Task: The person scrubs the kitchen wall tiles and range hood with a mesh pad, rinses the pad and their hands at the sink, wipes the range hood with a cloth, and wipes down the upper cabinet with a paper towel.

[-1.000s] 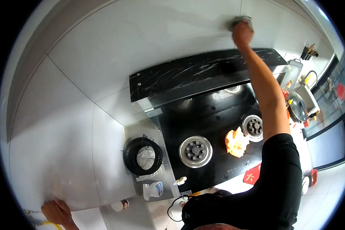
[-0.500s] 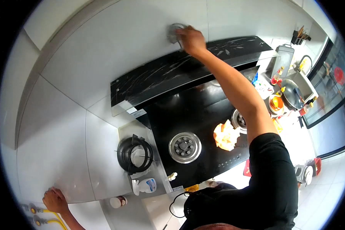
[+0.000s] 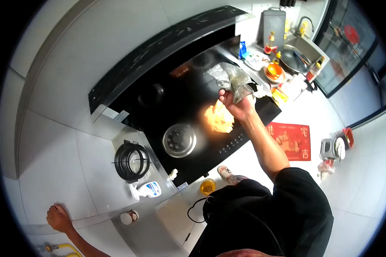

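Note:
My right hand (image 3: 238, 105) is above the right part of the black glass stove (image 3: 158, 124), with its fingers closed round a grey-silver mesh cloth (image 3: 230, 79) that hangs open from it. Just left of that hand an orange crumpled cloth (image 3: 219, 118) lies on the stove. A round burner (image 3: 179, 140) shows at the stove's left end. My left hand (image 3: 58, 217) rests with curled fingers by the lower edge of the white wall panel at the far left; nothing can be seen in it.
Black pan supports (image 3: 131, 160), a white spray bottle (image 3: 145, 190) and a lidded jar (image 3: 129, 217) stand left of the stove. Orange bowls (image 3: 274, 72), sauce bottles and a pan (image 3: 294, 59) by the sink are at the upper right. A red mat (image 3: 289, 141) lies on the floor.
My right hand has come down from the wall above the stove with the mesh cloth, to over the stove. The view has shifted to the right. My left hand stays by the panel edge.

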Available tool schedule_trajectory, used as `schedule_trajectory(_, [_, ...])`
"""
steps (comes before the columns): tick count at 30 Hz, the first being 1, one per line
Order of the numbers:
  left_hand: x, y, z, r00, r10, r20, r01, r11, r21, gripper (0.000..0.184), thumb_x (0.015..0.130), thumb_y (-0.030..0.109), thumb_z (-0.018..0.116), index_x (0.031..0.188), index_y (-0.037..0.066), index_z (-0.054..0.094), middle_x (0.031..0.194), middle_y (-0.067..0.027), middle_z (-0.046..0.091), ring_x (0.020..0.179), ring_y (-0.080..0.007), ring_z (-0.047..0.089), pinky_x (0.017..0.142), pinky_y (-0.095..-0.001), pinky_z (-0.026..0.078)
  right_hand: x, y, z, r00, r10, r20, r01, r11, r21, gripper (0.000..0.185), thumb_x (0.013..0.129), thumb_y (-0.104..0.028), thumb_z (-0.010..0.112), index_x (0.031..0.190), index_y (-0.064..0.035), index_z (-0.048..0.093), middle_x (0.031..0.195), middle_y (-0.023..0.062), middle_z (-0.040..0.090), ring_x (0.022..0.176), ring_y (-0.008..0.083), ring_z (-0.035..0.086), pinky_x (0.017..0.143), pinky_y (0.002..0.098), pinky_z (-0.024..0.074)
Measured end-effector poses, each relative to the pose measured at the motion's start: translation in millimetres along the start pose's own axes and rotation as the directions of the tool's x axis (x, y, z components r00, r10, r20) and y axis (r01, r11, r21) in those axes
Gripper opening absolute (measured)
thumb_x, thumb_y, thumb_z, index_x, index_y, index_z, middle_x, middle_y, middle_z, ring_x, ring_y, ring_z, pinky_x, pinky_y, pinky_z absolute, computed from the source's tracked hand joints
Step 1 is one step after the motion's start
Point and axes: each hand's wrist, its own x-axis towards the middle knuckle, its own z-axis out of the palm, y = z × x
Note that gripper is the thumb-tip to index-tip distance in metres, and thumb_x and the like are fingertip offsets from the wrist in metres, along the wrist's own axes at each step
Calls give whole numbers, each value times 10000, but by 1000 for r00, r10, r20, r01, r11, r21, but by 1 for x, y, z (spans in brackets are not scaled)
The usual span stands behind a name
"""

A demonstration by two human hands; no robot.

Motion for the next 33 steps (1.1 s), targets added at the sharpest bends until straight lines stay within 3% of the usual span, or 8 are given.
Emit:
schedule_trajectory(8, [-41, 74, -45, 960, -223, 169, 274, 873, -402, 169, 955, 156, 638, 827, 54, 681, 786, -68, 671, 727, -293, 625, 654, -420, 493, -143, -19, -13, 988, 23, -155, -23, 1000, 2, 459, 1040, -390, 451, 1412, -137, 543, 1405, 123, 585, 1186, 378, 628, 918, 503, 555])
schedule_trajectory(10, [-68, 116, -57, 961, -249, 121, 272, 767, -582, 111, 916, 70, 610, 904, 51, 719, 827, -73, 698, 732, -258, 645, 660, -394, 506, -172, -28, -8, 980, 11, -201, -13, 1000, -7, 457, 1030, -381, 489, 1415, -140, 542, 1394, 130, 595, 1163, 368, 640, 908, 492, 556])
schedule_trajectory(16, [-159, 239, -133, 836, -244, 491, 548, 342, -763, 137, 922, 87, 605, 831, 2, 662, 770, -111, 678, 672, -278, 633, 637, -369, 502, -223, -71, -18, 972, -132, -195, 114, 988, -102, 386, 1015, -358, 534, 1295, -107, 622, 1215, 144, 690, 1038, 355, 697, 842, 463, 596])
schedule_trajectory(20, [-258, 293, -152, 664, -286, 691, 748, 234, -621, 275, 987, 184, 564, 786, 30, 670, 624, -69, 641, 529, -172, 561, 533, -349, 442, -235, -88, -19, 953, -217, -211, 190, 972, -141, 331, 1010, -301, 543, 1231, -73, 639, 1115, 125, 700, 943, 305, 695, 793, 392, 588])
schedule_trajectory(23, [-328, 331, -177, 338, -223, 914, 907, -181, -380, 231, 956, 151, 568, 802, 6, 663, 620, -39, 617, 586, -124, 564, 564, -321, 450, -238, -90, -23, 916, -222, -333, 186, 973, -137, 297, 1017, -270, 542, 1215, -66, 630, 1042, 113, 707, 849, 277, 705, 729, 390, 603])
schedule_trajectory(25, [-353, 344, -196, 263, -177, 949, 914, -268, -303, 220, 954, 156, 569, 820, 15, 673, 623, -18, 616, 593, -96, 559, 553, -299, 436, -243, -89, -10, 889, -226, -399, 171, 971, -168, 251, 1021, -220, 535, 1182, -49, 623, 990, 104, 695, 815, 252, 698, 711, 377, 599])
schedule_trajectory(27, [-363, 354, -214, 72, -51, 996, 909, -407, -87, 202, 948, 182, 590, 863, 24, 683, 629, -11, 621, 592, -93, 559, 551, -258, 415, -245, -92, -7, 875, -232, -424, 139, 961, -239, 237, 1031, -205, 519, 1169, -35, 609, 972, 106, 687, 799, 243, 696, 690, 372, 594])
schedule_trajectory(33, [-346, 376, -228, 60, -12, 998, 874, -482, -58, 175, 944, 188, 616, 922, 28, 682, 651, -5, 613, 543, -81, 493, 510, -238, 379, -244, -106, -13, 860, -228, -456, 132, 964, -232, 238, 1040, -200, 501, 1181, -33, 595, 977, 113, 682, 794, 246, 693, 663, 362, 591])
